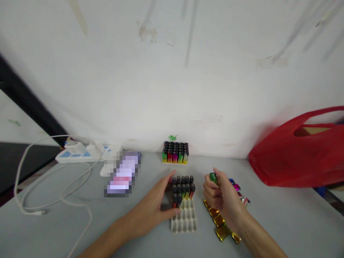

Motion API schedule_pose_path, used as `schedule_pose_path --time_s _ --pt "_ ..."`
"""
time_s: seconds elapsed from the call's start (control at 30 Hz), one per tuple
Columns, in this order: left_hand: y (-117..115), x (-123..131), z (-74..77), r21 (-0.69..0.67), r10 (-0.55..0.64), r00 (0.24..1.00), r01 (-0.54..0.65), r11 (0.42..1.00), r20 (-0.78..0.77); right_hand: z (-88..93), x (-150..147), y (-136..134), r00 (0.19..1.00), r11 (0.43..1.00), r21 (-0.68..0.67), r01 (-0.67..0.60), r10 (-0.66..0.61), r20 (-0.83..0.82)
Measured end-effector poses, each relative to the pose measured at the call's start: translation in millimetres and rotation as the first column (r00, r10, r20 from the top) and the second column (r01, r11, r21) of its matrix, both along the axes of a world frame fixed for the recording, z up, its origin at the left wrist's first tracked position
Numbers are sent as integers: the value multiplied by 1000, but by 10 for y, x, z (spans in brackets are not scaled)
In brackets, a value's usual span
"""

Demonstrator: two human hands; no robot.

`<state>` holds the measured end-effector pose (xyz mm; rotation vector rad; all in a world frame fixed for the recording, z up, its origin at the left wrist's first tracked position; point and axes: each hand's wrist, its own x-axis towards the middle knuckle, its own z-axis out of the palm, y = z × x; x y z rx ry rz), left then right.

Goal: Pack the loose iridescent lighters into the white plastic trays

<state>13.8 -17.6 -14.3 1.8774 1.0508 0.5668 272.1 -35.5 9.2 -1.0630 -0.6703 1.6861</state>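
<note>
A pale moulded tray (184, 225) lies on the table in front of me, its back rows filled with upright black-topped batteries (183, 188). The front rows of hollows hold nothing. Along the tray's left side, my left hand (158, 200) curves around it, fingertips at the back corner and thumb over the near-left batteries. To the right, my right hand (221, 193) is closed around a shiny green battery (214, 178), only partly visible. Loose shiny gold pieces (219, 220) lie beneath and beside that hand; blue, magenta and red ones (237, 187) are partly hidden behind it.
A second block of batteries (175, 153) stands against the wall. On the left are a phone (125, 173), a power strip (88, 153) and a looping white cable (76, 204). A red bag (295, 154) sits at the right.
</note>
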Motion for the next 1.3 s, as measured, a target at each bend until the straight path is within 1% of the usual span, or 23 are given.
schedule_pose_path --time_s 0.27,0.57,0.73,0.83,0.97,1.1,1.2,1.3 --pt "11 -9 -15 -8 -16 1000 16 1000 -10 -5 -5 -1 999 999 29 -29 31 -38" --pt "4 -4 -2 -17 -2 1000 2 1000 -12 -37 -23 3 999 1000 2 -11 11 35" --pt "9 -9 -26 -5 -2 1000 2 1000 -12 -19 -36 -17 996 999 -32 9 -6 85" --pt "13 -11 -43 -3 -5 1000 5 1000 -12 -15 -30 -24 995 1000 -25 8 -6 95" --pt "16 -16 -58 0 -13 1000 13 1000 -14 -19 -30 -23 998 1000 17 -6 5 63" --pt "18 -21 -60 16 -12 1000 13 1000 -24 -11 -70 -21 998 996 91 6 -12 64" --pt "22 -18 -58 19 -12 1000 13 1000 -23 3 -104 -30 993 983 183 29 -49 106" --pt "24 -17 -66 18 -17 1000 17 1000 -10 28 -90 -39 978 954 299 6 -68 197"
